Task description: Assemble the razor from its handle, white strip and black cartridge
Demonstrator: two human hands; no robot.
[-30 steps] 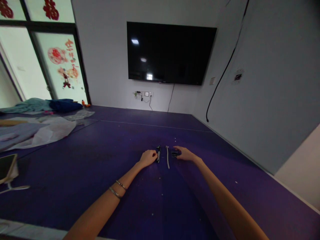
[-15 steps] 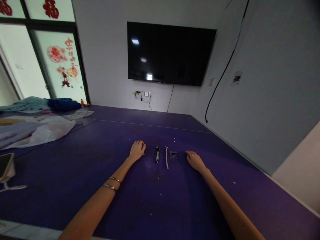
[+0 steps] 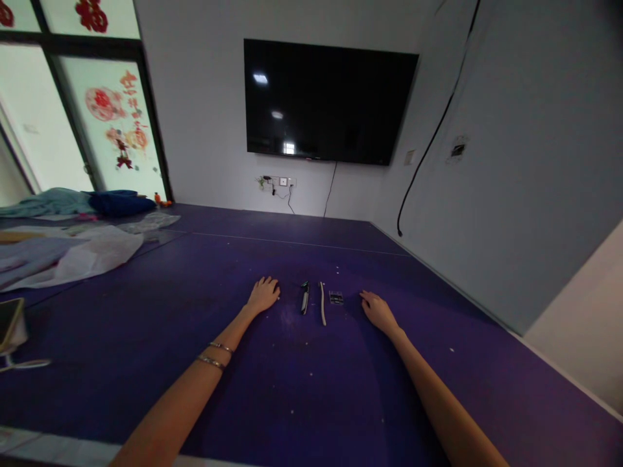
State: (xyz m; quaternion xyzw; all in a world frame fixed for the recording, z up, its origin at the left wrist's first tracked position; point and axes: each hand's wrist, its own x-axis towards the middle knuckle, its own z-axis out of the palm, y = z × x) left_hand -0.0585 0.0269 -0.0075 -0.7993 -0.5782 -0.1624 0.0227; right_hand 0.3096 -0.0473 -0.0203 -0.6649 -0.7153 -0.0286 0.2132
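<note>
My left hand (image 3: 263, 294) rests palm down on the purple surface (image 3: 233, 402), fingers slightly spread and holding nothing. To its right lies a small black-and-grey tool, shaped like a razor (image 3: 305, 299). Beside that is a slim, slightly bent whitish stick (image 3: 322, 305); its kind is too small to tell. A small clear packet with dark pieces (image 3: 335, 298) sits right of the stick. My right hand (image 3: 378, 312) lies flat beyond the packet, fingers stretched out, touching none of these things.
Plastic sheeting (image 3: 111, 250) and folded cloths (image 3: 117, 202) lie at far left. A phone-like device on a stand (image 3: 14, 327) is at the left edge. A television (image 3: 331, 104) hangs on the wall, and a black cable (image 3: 433, 139) dangles at right.
The view has shifted slightly. The fingers of my left hand look a little more spread; my right hand and the small items stay in place.
</note>
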